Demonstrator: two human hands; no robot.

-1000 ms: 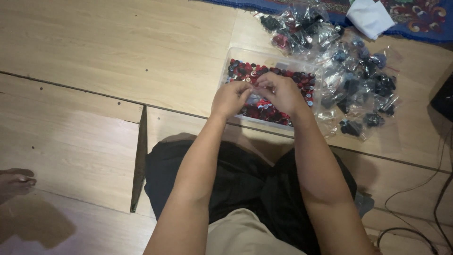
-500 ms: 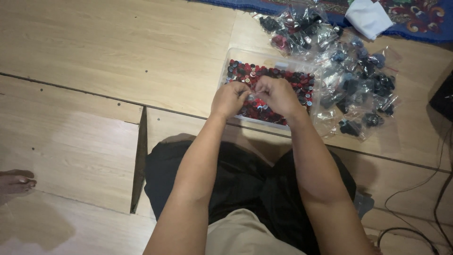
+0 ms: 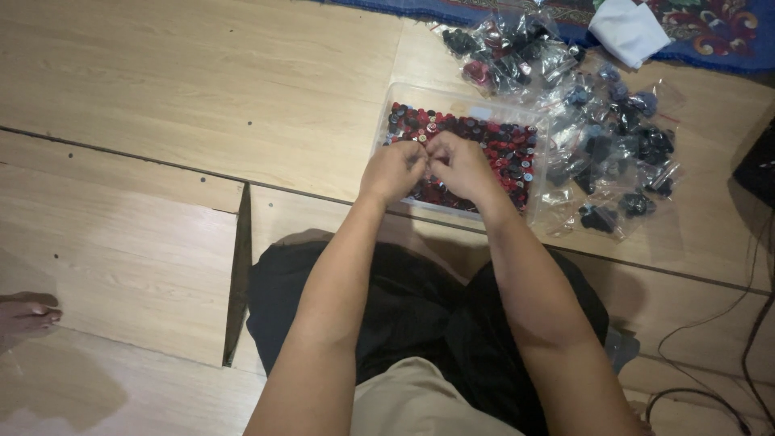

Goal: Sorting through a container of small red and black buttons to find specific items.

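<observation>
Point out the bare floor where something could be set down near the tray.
Free: the wood floor left of the clear tray of red and black buttons, up to the rug. Crowded: right of the tray, where bagged buttons pile up; both hands, left hand and right hand, meet over the tray.

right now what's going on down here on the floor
A person sits on a wooden floor with both hands together over a clear plastic tray full of small red and black pieces. The left hand and right hand meet fingertip to fingertip, pinching something too small to make out. To the right lie many small clear bags of dark pieces, near a patterned rug and a white cloth.
</observation>
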